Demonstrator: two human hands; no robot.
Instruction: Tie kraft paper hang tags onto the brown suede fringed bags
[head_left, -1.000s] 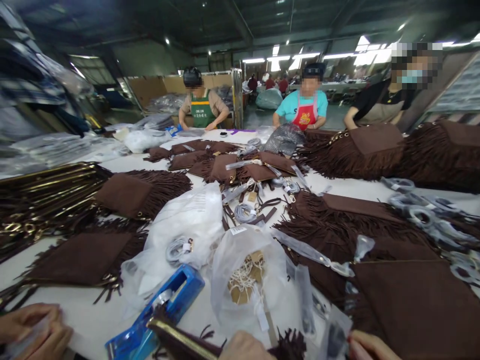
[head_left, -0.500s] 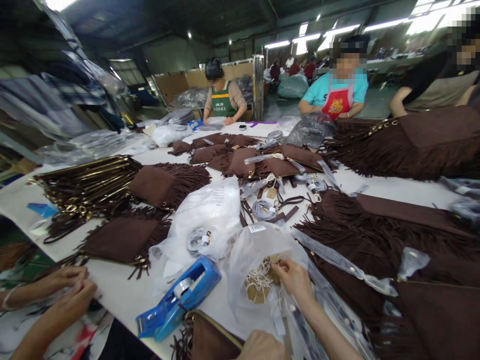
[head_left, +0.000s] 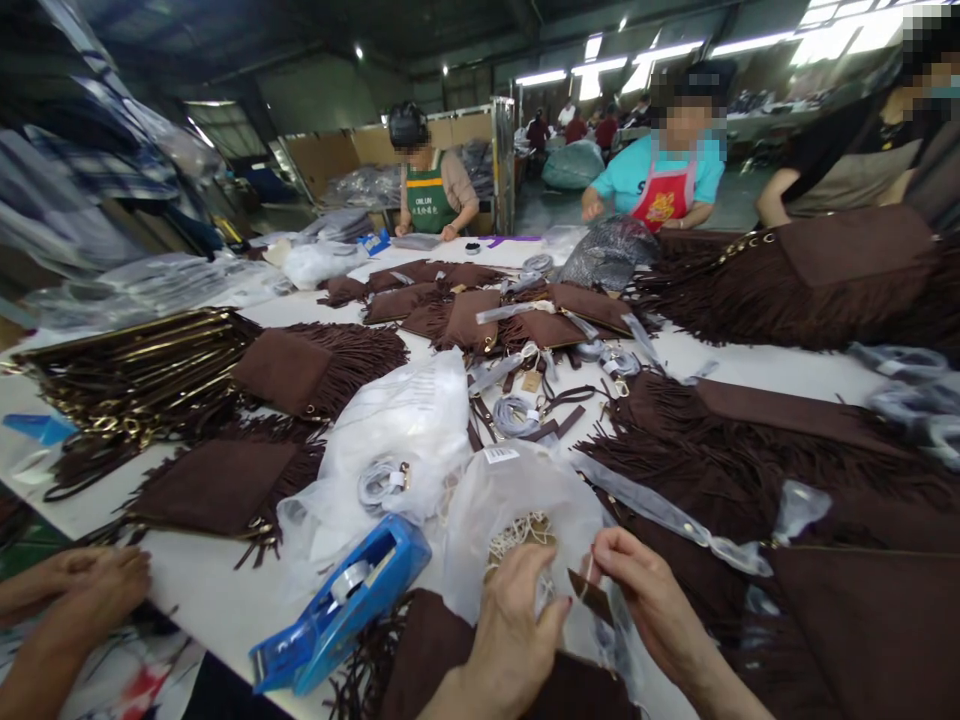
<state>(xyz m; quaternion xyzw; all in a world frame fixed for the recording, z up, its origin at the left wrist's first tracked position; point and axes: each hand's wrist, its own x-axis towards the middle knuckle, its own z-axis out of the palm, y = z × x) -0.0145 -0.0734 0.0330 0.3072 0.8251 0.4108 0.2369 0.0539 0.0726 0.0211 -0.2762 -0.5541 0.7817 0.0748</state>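
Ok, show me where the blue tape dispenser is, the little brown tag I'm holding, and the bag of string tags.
blue tape dispenser [head_left: 341, 608], head view, on its blue body below the tape roll.
brown tag [head_left: 589, 594], head view, on the flat face between both hands.
bag of string tags [head_left: 517, 490], head view, on the clear plastic above the tags.

The bottom edge cuts off both hands' wrists; the left hand hides part of the brown bag beneath. At lower left, a co-worker's hands run off frame. Faces are blurred.
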